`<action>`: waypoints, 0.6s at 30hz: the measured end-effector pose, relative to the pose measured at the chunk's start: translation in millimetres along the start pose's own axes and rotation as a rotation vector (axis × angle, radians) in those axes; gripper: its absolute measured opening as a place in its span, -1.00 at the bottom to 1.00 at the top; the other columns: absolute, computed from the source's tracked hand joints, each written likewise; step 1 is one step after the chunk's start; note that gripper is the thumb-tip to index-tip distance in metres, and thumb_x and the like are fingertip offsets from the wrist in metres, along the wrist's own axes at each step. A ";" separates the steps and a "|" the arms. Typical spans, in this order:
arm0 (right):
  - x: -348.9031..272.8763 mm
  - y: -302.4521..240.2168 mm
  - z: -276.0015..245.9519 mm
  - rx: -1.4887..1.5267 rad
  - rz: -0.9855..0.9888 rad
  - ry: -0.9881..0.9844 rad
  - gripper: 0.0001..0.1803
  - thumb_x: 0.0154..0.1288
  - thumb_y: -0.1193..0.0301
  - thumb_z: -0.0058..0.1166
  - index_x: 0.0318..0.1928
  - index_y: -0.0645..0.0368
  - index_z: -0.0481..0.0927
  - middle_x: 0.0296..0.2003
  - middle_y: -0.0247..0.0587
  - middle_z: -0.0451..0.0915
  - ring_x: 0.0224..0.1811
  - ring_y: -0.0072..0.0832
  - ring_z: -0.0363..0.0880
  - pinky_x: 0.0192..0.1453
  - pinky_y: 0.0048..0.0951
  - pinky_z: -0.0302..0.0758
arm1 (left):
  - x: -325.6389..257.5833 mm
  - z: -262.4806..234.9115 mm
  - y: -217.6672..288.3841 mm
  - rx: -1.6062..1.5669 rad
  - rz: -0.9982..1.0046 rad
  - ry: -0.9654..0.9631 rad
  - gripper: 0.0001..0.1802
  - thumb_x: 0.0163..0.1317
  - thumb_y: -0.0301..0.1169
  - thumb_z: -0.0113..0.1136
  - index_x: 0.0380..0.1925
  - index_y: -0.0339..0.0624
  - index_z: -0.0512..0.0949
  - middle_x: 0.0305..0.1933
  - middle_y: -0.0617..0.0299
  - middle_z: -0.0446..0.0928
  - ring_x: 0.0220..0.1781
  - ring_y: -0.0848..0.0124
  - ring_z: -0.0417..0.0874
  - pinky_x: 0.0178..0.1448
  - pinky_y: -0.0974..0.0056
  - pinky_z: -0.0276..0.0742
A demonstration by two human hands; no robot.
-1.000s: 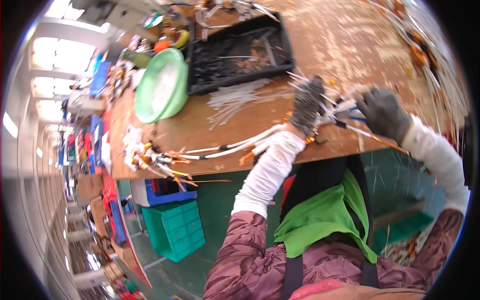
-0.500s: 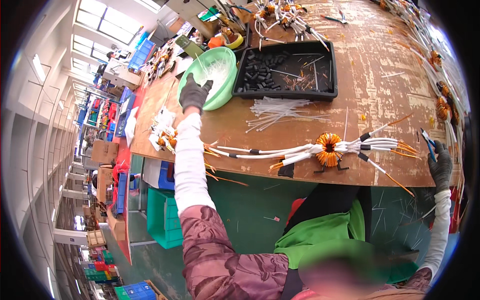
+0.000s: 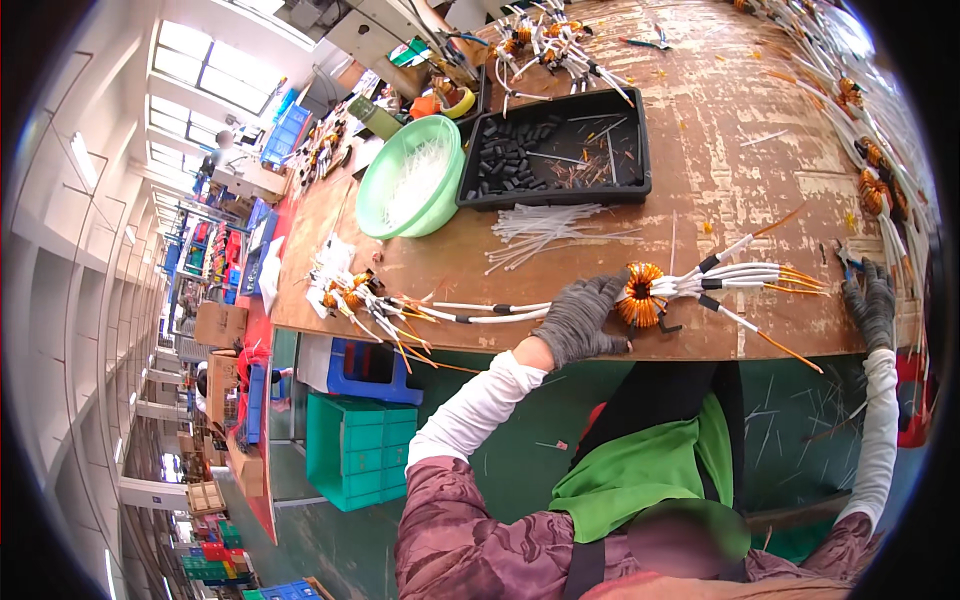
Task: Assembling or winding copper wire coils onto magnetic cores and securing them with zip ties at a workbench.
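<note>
In front of me lies a ring-shaped coil (image 3: 640,296) wound with copper wire, with white-sleeved leads (image 3: 735,280) fanning out on its right to bare copper ends. My left hand (image 3: 583,320), in a grey glove, is closed round the bundle of white leads just left of the coil. Its palm hides that part of the bundle. At the table's right edge my right hand (image 3: 872,308), gloved too, is by the small blue-handled pliers (image 3: 850,262). Its fingers seem closed on the handles, whose lower part is covered.
A green bowl (image 3: 440,210) of clear thin strips and a black tray (image 3: 645,185) of short black tubes stand beyond the leads. White cable ties (image 3: 545,235) lie before the tray. More coils (image 3: 350,290) lie left; others (image 3: 873,190) line the right edge. A green crate (image 3: 365,460) is below.
My left hand has left the green bowl and come right and nearer, onto the leads beside the coil. My right hand stays by the pliers. The whole view has shifted slightly.
</note>
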State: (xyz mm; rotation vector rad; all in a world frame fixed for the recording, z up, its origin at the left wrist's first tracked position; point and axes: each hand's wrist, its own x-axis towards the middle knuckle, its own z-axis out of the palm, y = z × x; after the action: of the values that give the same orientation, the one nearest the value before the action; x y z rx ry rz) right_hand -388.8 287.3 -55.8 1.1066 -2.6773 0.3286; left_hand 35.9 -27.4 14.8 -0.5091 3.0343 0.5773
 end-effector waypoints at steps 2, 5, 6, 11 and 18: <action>-5.8 4.9 -2.7 0.035 -0.023 0.045 -0.44 0.06 0.28 0.16 0.08 0.21 0.40 0.00 0.04 0.43 0.08 -0.08 0.38 0.17 -0.23 0.31 | 2.0 4.0 3.9 0.014 0.010 0.014 0.06 -0.28 0.00 0.39 0.24 -0.23 0.14 0.04 -0.12 0.39 0.04 -0.03 0.43 0.17 0.08 0.29; -14.6 20.1 -8.2 0.088 -0.029 0.095 -0.48 0.12 0.28 0.13 0.08 0.21 0.40 0.02 0.01 0.43 0.11 -0.10 0.36 0.21 -0.26 0.28 | 1.6 6.7 12.5 0.123 -0.044 0.009 0.08 -0.30 -0.01 0.40 0.24 -0.20 0.14 0.00 -0.09 0.41 0.00 0.00 0.45 0.12 0.10 0.33; -19.2 39.7 -2.9 0.053 -0.067 0.141 -0.51 0.16 0.29 0.10 0.08 0.22 0.40 0.02 0.00 0.43 0.11 -0.13 0.36 0.21 -0.27 0.27 | 3.7 7.9 15.9 0.163 -0.053 0.036 0.08 -0.34 -0.04 0.42 0.23 -0.20 0.15 -0.05 -0.05 0.43 -0.05 0.04 0.47 0.08 0.11 0.36; -43.1 48.8 -23.5 0.117 -0.041 0.216 -0.59 0.22 0.31 0.06 0.05 0.22 0.43 0.02 -0.04 0.45 0.12 -0.21 0.37 0.22 -0.31 0.26 | -0.9 10.6 6.6 0.124 0.002 0.089 0.03 -0.39 -0.07 0.44 0.18 -0.17 0.23 -0.17 0.00 0.47 -0.14 0.08 0.50 -0.05 0.10 0.41; -78.2 74.6 -36.6 0.408 0.048 0.289 -0.64 0.25 0.39 0.02 0.04 0.25 0.45 -0.02 -0.07 0.48 0.07 -0.29 0.41 0.20 -0.37 0.27 | -27.2 -25.3 26.6 0.044 0.161 0.365 -0.05 -0.40 -0.07 0.46 0.11 -0.15 0.34 -0.28 0.00 0.48 -0.23 0.04 0.52 -0.16 0.09 0.45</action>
State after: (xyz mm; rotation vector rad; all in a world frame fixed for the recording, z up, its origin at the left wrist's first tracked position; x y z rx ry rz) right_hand -383.7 401.2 -52.7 1.0008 -2.4390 0.9966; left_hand 54.5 -4.6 49.7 -0.4114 3.4512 0.4653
